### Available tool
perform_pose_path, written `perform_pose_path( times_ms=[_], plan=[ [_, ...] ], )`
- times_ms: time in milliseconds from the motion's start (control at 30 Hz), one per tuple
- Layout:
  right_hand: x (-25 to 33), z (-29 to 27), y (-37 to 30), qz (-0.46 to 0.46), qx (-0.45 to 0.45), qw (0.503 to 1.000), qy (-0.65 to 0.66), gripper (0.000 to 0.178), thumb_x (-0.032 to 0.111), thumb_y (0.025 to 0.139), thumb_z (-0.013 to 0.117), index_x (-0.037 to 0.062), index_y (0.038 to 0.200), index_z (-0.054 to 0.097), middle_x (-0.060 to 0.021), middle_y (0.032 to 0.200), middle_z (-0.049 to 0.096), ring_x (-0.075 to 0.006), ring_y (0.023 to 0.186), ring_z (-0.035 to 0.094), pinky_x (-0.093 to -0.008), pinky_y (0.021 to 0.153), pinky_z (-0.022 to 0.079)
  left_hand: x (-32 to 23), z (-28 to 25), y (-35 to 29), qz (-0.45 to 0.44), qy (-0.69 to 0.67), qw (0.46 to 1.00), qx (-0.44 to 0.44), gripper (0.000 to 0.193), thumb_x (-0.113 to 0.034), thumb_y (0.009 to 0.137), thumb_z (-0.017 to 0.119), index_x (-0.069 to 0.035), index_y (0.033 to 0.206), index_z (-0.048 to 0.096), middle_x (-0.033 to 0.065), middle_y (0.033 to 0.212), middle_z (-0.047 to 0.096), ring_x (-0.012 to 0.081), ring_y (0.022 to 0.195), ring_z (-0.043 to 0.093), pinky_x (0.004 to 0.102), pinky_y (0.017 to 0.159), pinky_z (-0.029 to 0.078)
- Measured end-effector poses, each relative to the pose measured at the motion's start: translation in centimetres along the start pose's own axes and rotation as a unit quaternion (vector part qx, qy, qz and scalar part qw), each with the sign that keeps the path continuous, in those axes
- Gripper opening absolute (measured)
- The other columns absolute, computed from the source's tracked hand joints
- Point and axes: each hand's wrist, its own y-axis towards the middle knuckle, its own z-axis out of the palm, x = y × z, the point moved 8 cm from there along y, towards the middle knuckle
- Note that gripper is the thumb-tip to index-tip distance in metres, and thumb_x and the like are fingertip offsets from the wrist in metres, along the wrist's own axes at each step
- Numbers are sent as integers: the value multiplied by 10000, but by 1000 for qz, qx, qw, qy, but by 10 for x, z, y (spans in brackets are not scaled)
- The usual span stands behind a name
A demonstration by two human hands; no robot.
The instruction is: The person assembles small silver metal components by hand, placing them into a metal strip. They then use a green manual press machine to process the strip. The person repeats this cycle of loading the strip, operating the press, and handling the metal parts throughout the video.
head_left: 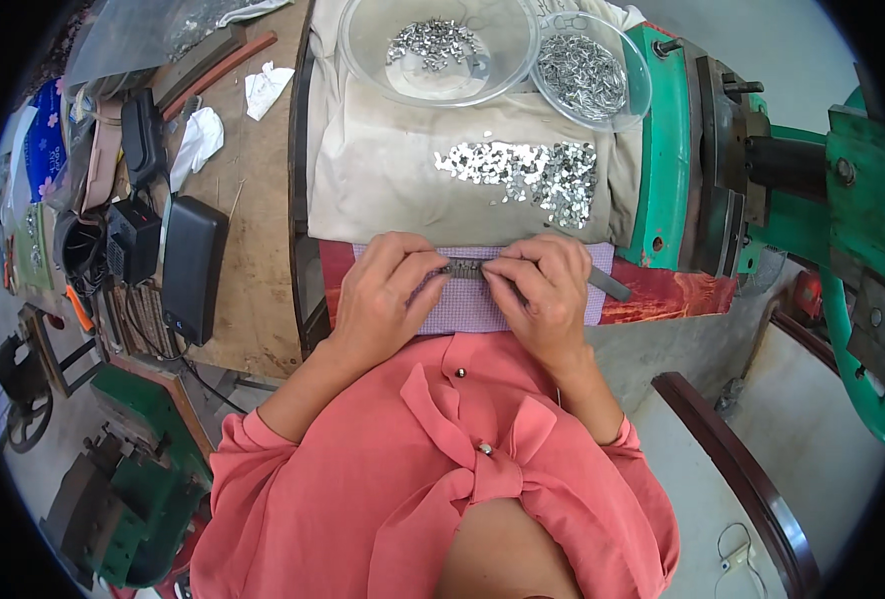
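Strip (464,269): dark metal, mid-frame between the hands; long axis runs left to right, ends hidden by fingers;
Left hand (390,290): pinches the left end, thumb against fingers;
Right hand (542,292): pinches the right end;
Cloth (467,311): purple, beneath the strip;
Silvery bits (557,185): above the right hand

Small pale lettering is showing on the blue, pink-flowered package (48,140), and a tiny mark is showing on the flat black rectangular box (195,265)
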Motion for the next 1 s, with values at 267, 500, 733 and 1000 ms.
perform_pose_path(
  times_ms=[267,500,733,1000],
  plan=[
    [-11,-9,12,12,11,1000,-14,167,97,730,793,114,884,732,-2,930,643,-237,933,586,-396,885,391,-8,12,10,47,23,999,8,200,-41,747,777,-42,922,679,82,967,613,289,844,587,389,727,481],
    [-23,-7,39,-16,-26,998,-59,173,117,738,800,113,895,727,-12,923,637,-241,938,584,-402,884,396,-8,13,11,52,26,998,11,174,-22,730,769,-39,856,650,78,957,613,279,855,583,390,726,475],
    [-20,11,48,-28,-9,997,-65,142,107,744,782,106,858,698,-14,941,631,-254,957,572,-413,911,388,-6,13,10,37,24,999,26,210,-30,732,772,-43,898,644,88,975,612,289,876,579,395,755,471],
    [-22,11,41,0,1,999,-33,152,106,742,785,112,870,702,-14,985,629,-247,990,566,-412,930,382,-3,16,10,39,18,998,39,206,-44,744,776,-48,903,644,92,992,607,298,900,568,394,766,470]
  ],
)
